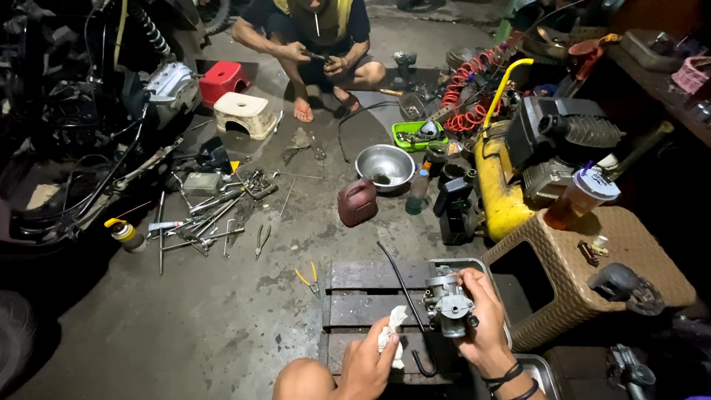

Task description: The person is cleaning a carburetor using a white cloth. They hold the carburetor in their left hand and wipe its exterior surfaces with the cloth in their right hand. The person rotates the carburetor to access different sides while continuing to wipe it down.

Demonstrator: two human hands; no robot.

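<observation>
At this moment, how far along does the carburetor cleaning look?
Done: the carburetor is off the bike and held in the right hand. In hand: the left hand grips a white rag beside it, over the wooden pallet. Left: refitting; tools lie scattered by the motorbike.

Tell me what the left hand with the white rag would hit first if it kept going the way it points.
Probably the carburetor held in the right hand: the left hand with its white rag points up and right toward it, though depth is unclear.
</observation>
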